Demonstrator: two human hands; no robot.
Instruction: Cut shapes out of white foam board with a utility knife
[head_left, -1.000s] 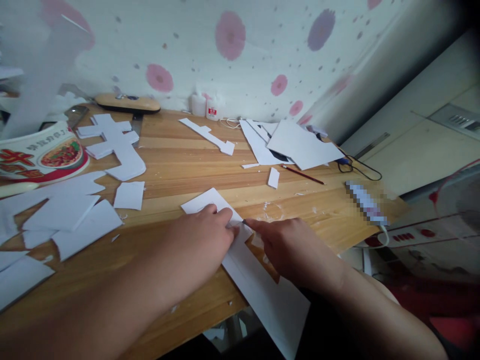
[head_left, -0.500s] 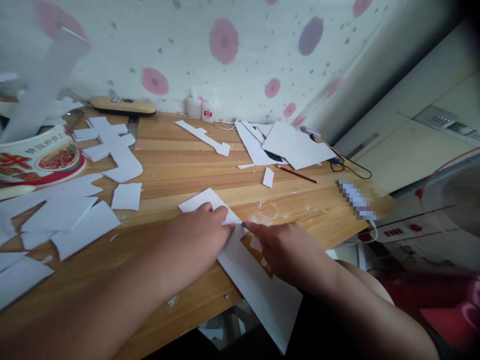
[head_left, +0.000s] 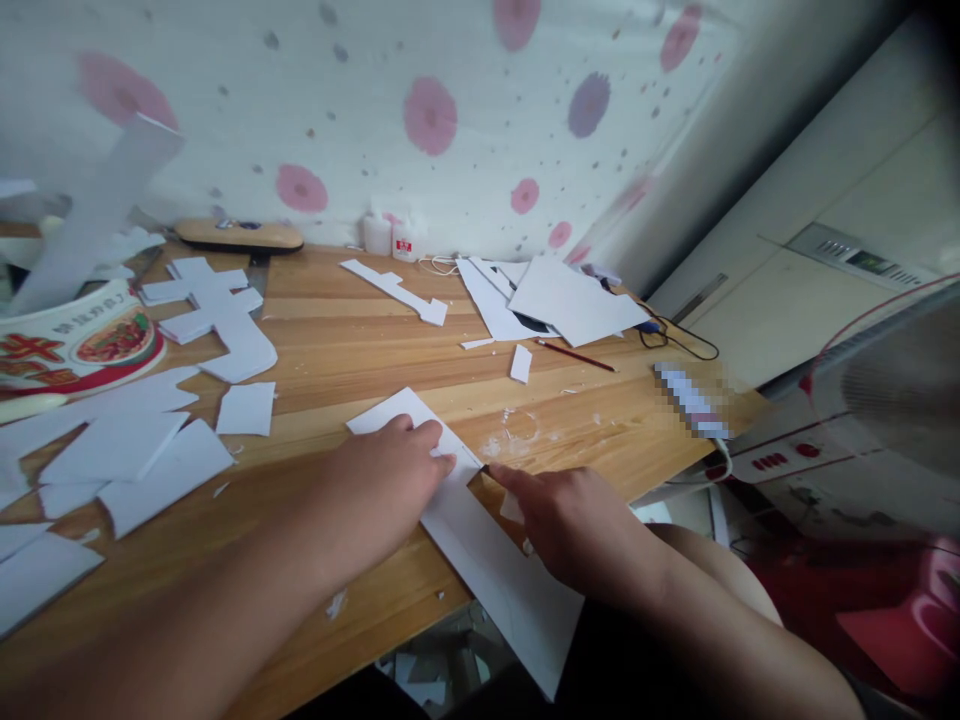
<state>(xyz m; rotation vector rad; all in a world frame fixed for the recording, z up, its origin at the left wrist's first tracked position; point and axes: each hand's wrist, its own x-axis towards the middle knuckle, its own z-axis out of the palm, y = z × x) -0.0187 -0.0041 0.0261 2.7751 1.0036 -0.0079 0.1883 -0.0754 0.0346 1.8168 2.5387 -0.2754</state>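
A long white foam board [head_left: 495, 570] lies slanted across the table's near edge, its lower end jutting out past it. A rectangular notch is cut into its right side. My left hand [head_left: 394, 465] presses on the upper part with bent fingers, holding it against the table. Closed around a slim tool with a dark tip [head_left: 485, 468], my right hand [head_left: 574, 520] stretches its index finger along it. That tip is at the board's right edge, just above the notch; the tool's body is hidden in the hand.
Cut white pieces [head_left: 165, 470] and a noodle tub [head_left: 82, 340] lie left. Behind are a glasses case [head_left: 238, 237], small white bottles [head_left: 390, 237], a notched strip [head_left: 394, 288], stacked sheets [head_left: 577, 300] and a pencil [head_left: 577, 356]. A power strip [head_left: 690, 400] sits at the right edge.
The dark tip has shifted slightly across the board to its right edge. My left hand stays pressed on the board. The whole view has shifted a little.
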